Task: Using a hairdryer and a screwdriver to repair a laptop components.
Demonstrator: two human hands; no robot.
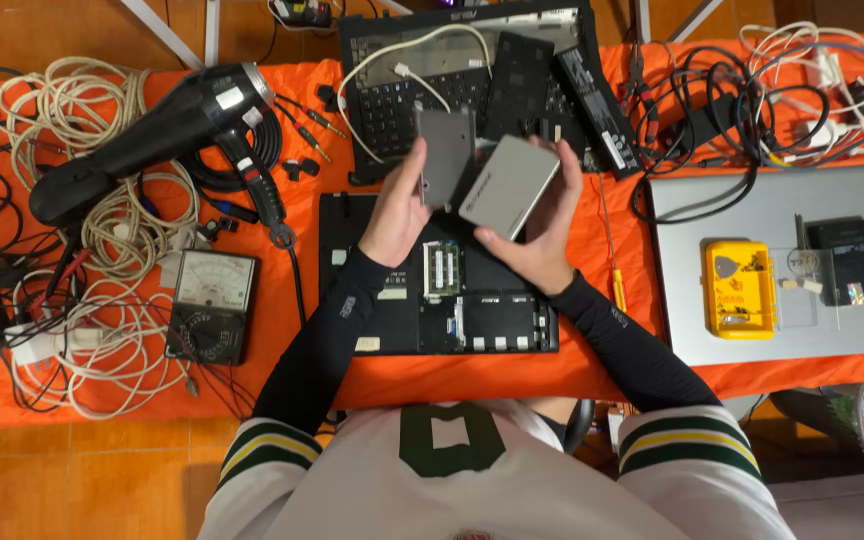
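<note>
Two grey drives (508, 186) between raised hands (472, 215)

This looks like a home electronics repair bench. An opened laptop (439, 290), an analog multimeter (211, 306) and a heat gun (152, 135) crowd the orange tabletop (302, 290). Tangled cables (72, 120) lie all around.

- My left hand (399, 205) and right hand (537, 225) hover over the opened laptop base (432, 300); bare orange cloth (452, 375) at 6 o'clock gives open passage.
- At 9 o'clock, the heat gun (152, 130), multimeter (210, 305) and white cables (102, 330) crowd the way.
- At 12 o'clock, the keyboard panel (392, 100) and black battery (597, 95) block reach.
- At 3 o'clock, a screwdriver (614, 270) lies just beside my wrist; beyond it, the silver laptop lid (852, 200) carries a yellow case (739, 290).
</note>
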